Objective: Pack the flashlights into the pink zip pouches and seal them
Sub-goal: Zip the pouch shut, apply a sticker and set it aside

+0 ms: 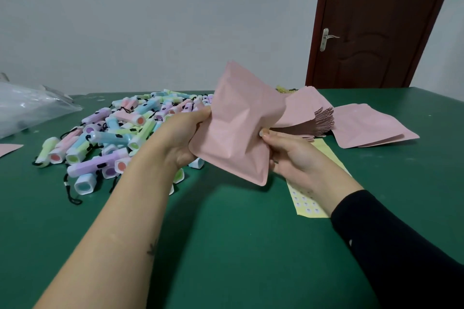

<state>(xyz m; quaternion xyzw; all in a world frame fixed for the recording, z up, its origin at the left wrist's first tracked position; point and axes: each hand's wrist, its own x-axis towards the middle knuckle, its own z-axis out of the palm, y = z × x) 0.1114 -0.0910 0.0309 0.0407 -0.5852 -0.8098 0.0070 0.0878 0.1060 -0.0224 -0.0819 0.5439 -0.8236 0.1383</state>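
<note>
I hold one pink zip pouch (238, 128) tilted in the air above the green table (226, 233). My left hand (183, 138) grips its left edge and my right hand (291, 155) pinches its right edge. The pouch bulges and is creased; what is inside is hidden. A heap of pastel flashlights (120, 133) with black cords lies on the table behind my left arm. A stack of empty pink pouches (324, 120) sits behind my right hand, with several more pouches (371, 128) spread to its right.
A yellow sticker sheet (308, 198) lies under my right wrist. A clear plastic bag (27, 108) rests at the far left, with a pink pouch corner (8, 149) near it. A brown door (376, 22) stands behind the table.
</note>
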